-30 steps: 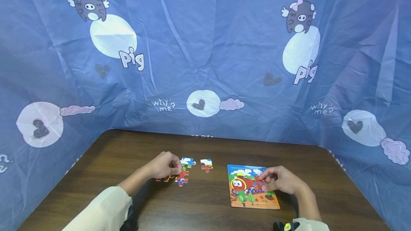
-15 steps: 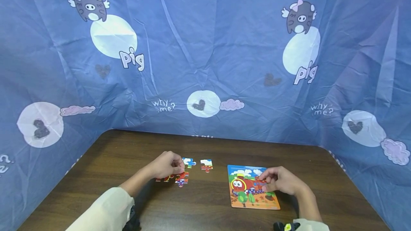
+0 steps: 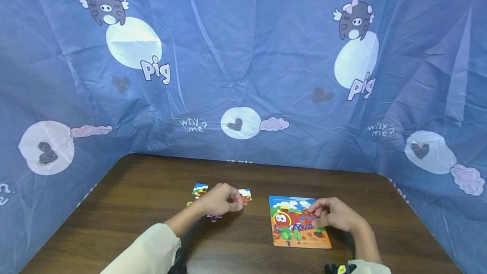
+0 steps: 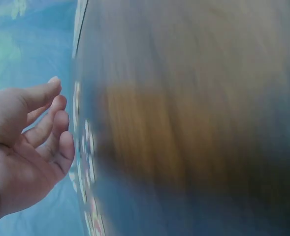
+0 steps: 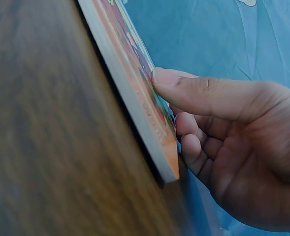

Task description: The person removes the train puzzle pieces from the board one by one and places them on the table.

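My left hand (image 3: pixel 220 200) hovers over loose jigsaw pieces on the left of the table, its fingertips beside a white-and-red piece (image 3: pixel 245 195). In the left wrist view the fingers of this hand (image 4: pixel 34 132) are loosely bent, with nothing between thumb and fingers. A blue-and-green piece (image 3: pixel 199 189) and a red-and-purple one (image 3: pixel 214 218) show around the hand; others are partly covered by it. On the right lies a train puzzle board (image 3: pixel 296 240). My right hand (image 3: pixel 335 214) rests at its right side, with the thumb (image 5: pixel 172 81) touching the picture face.
The puzzle sits on a dark brown wooden table (image 3: pixel 236 248). A blue cloth (image 3: pixel 243 54) printed with pigs and hearts hangs behind the table and along its sides. Brown tabletop lies between the loose pieces and the board.
My left hand has moved right, from the cluster of pieces toward the white-and-red piece, baring a blue-and-green piece behind it. My right hand has stayed on the board.
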Demonstrator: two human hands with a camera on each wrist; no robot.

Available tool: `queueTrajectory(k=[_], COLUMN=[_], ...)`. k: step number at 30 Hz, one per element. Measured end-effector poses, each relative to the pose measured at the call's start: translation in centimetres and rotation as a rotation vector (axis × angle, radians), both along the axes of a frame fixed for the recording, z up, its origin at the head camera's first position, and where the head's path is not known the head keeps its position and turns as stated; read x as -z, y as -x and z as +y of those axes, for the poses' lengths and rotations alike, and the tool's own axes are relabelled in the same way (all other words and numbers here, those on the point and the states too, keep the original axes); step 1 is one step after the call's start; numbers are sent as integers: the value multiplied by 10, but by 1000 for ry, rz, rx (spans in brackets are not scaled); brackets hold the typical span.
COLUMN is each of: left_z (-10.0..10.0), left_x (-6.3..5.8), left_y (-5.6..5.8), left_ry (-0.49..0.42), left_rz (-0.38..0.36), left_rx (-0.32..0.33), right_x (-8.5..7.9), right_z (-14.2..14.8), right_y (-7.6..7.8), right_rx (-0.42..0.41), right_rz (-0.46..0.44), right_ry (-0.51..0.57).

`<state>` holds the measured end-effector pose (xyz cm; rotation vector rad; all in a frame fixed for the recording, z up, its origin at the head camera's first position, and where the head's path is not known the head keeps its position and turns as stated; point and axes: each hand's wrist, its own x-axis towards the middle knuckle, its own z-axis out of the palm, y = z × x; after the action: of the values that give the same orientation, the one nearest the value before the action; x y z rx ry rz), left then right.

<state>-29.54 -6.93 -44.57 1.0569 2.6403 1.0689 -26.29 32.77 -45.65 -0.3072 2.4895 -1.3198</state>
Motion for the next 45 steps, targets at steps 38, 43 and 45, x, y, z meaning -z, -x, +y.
queueTrajectory(k=[38, 43, 45], left_z=[174, 181, 182], left_x=[5, 8, 8], left_y=[-11, -11, -12], left_ry=[103, 142, 153], left_rz=[-159, -154, -156], left_rx=[-26, -57, -63], right_x=[-4, -6, -6], right_z=[13, 13, 14], right_y=[-6, -7, -8], right_rx=[-27, -15, -13], right_rz=[32, 15, 11], right_ry=[7, 13, 11])
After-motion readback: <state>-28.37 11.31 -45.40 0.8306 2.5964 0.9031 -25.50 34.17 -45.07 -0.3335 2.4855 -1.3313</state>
